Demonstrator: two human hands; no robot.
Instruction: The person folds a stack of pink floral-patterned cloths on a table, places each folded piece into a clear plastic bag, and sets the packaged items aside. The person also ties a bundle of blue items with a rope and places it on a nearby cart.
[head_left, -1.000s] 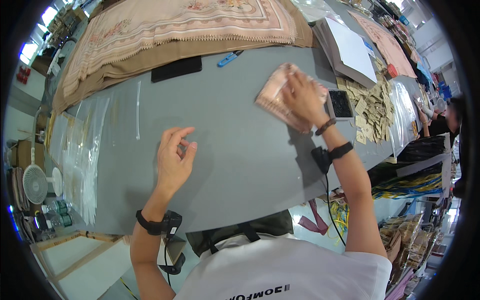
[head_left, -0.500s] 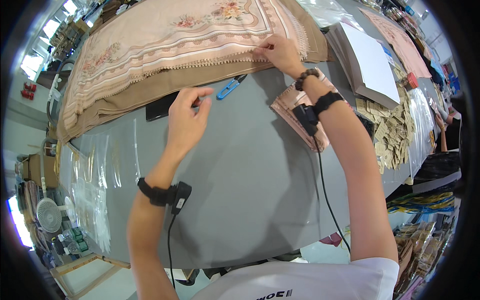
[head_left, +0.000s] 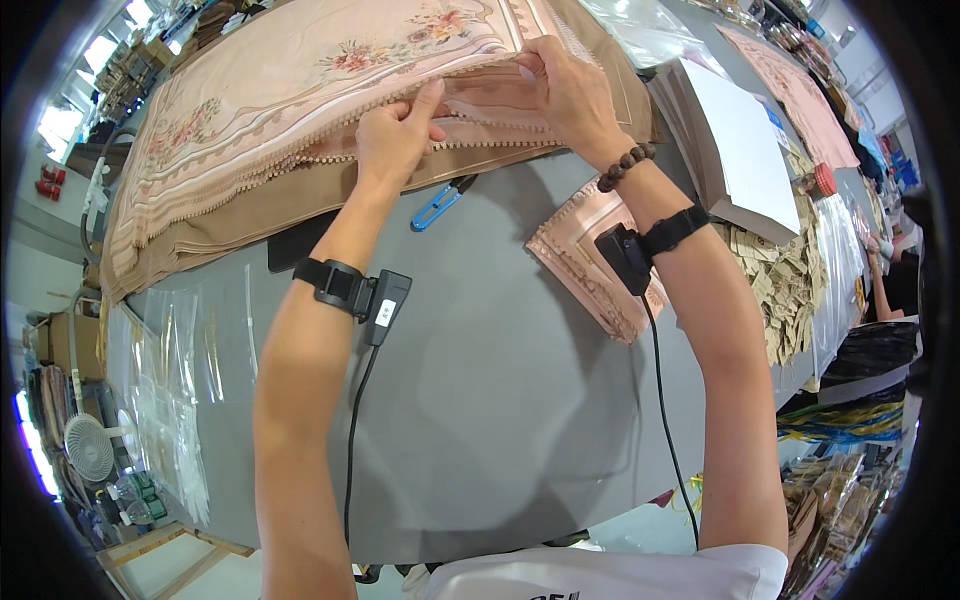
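Observation:
A pink floral scarf [head_left: 265, 115] with a beaded-looking trim lies spread over brown cloth [head_left: 210, 240] at the far side of the table. My left hand [head_left: 392, 140] pinches its near edge between thumb and fingers. Farther right, my right hand [head_left: 575, 95] grips the same edge, which is lifted so that another trimmed pink layer shows beneath. Blue thread snips [head_left: 436, 206] lie on the grey table just below my hands. A folded pink scarf [head_left: 588, 262] rests under my right forearm.
White paper or card [head_left: 735, 150] is stacked at the right, beside a heap of tan tags [head_left: 775, 290]. Clear plastic bags [head_left: 170, 370] cover the table's left side. A dark flat object [head_left: 290, 250] lies partly under my left forearm. Cables trail from both wrist straps.
My left hand has moved up and right and taken hold of the scarf's edge. My right hand has moved up and away, raising the edge off the layer below.

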